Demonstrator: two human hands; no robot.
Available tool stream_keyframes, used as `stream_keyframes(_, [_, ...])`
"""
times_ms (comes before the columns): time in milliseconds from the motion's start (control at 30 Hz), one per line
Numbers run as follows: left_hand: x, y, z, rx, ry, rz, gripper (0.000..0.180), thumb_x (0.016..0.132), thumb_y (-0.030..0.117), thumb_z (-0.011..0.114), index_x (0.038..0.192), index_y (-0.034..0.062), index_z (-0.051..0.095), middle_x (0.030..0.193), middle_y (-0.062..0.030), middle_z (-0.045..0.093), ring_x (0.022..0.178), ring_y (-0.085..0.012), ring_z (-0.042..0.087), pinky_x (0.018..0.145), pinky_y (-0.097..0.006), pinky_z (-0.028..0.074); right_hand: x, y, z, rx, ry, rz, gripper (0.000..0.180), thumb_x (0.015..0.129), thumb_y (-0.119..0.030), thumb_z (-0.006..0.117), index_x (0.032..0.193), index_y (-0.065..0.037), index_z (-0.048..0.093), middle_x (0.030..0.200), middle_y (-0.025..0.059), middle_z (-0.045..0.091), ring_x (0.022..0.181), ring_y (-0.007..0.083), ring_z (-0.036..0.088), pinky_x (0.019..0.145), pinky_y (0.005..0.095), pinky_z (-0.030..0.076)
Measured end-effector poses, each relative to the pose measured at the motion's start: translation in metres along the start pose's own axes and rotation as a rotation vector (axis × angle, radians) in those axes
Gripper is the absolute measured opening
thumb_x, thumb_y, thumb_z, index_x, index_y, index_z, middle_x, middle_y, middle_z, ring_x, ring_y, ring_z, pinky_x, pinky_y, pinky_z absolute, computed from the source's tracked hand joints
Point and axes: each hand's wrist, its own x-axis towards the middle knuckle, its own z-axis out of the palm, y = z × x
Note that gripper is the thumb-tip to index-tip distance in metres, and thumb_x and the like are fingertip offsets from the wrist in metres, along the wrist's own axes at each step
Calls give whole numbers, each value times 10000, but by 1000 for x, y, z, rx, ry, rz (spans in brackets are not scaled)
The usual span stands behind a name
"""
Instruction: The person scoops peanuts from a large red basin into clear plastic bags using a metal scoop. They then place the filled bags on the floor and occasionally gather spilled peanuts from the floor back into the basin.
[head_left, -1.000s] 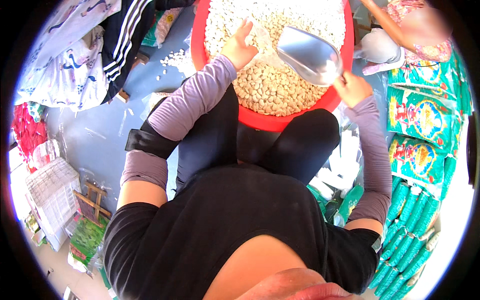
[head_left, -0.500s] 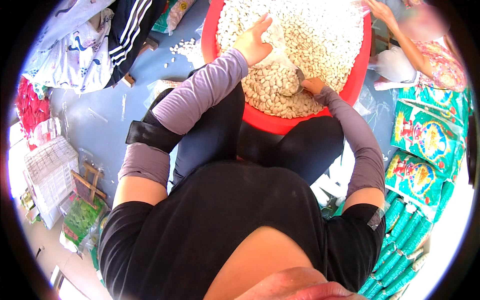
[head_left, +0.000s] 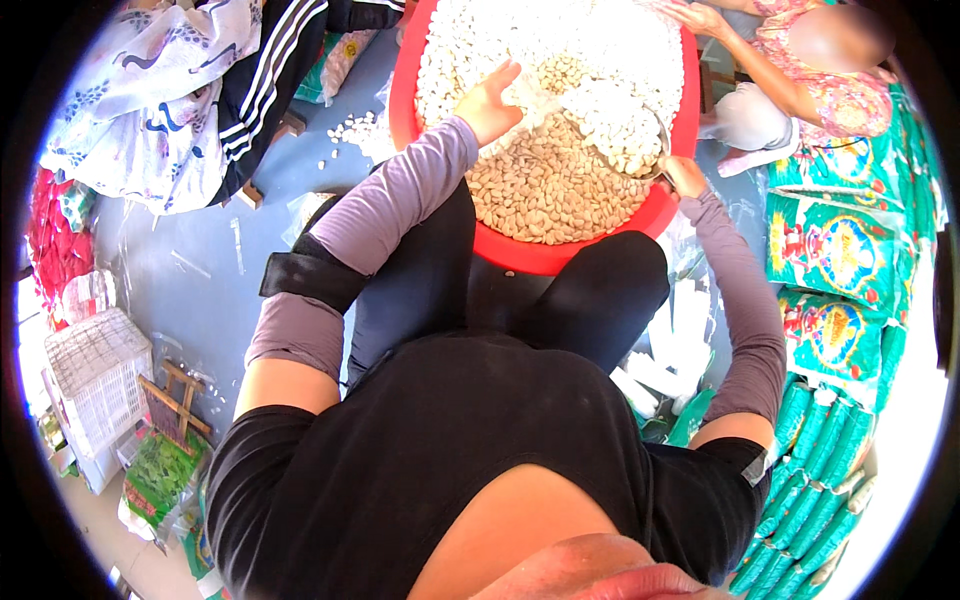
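Note:
A big red tub (head_left: pixel 404 100) in front of my knees is heaped with pale oval seeds or nuts (head_left: pixel 560 185); strong light washes out its far part. My right hand (head_left: pixel 685 177) grips the handle of a round metal scoop (head_left: pixel 655 176) at the tub's right side. The scoop is loaded with the pale pieces. Over the left half of the tub, my left hand (head_left: pixel 490 108) pinches a clear plastic bag (head_left: pixel 538 103), with its index finger stretched out. How full the bag is cannot be made out.
At the far right, another person's hand (head_left: pixel 695 18) reaches over the tub rim. Green printed packages (head_left: pixel 835 240) are stacked along the right. A person's striped trouser leg (head_left: pixel 265 90) is at upper left. Spilled pieces (head_left: pixel 360 130) lie on the floor beside a white plastic crate (head_left: pixel 100 350) farther left.
My right hand has lifted the scoop out of the heap and moved right, now full. My left hand shifted slightly left and down with the bag. The whole view moved a little.

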Motion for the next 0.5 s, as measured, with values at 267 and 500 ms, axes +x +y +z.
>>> stream_keyframes(267, [2, 11, 7, 51, -60, -6, 672, 729, 85, 533, 1350, 7, 286, 1410, -153, 263, 1235, -240, 330, 999, -259, 284, -22, -90, 24, -83, -84, 23, 350, 831, -386, 478, 779, -69, 615, 553, -27, 496, 425, 54, 368, 386, 208, 265])
stream_keyframes(500, [4, -3, 13, -134, -93, -20, 692, 719, 53, 515, 1355, -19, 253, 1437, -180, 192, 1323, -258, 226, 1068, -262, 195, -7, -190, 124, -1096, -31, -240, 280, 829, -310, 551, 924, -59, 629, 801, 68, 643, 709, 166, 613, 629, 293, 479])
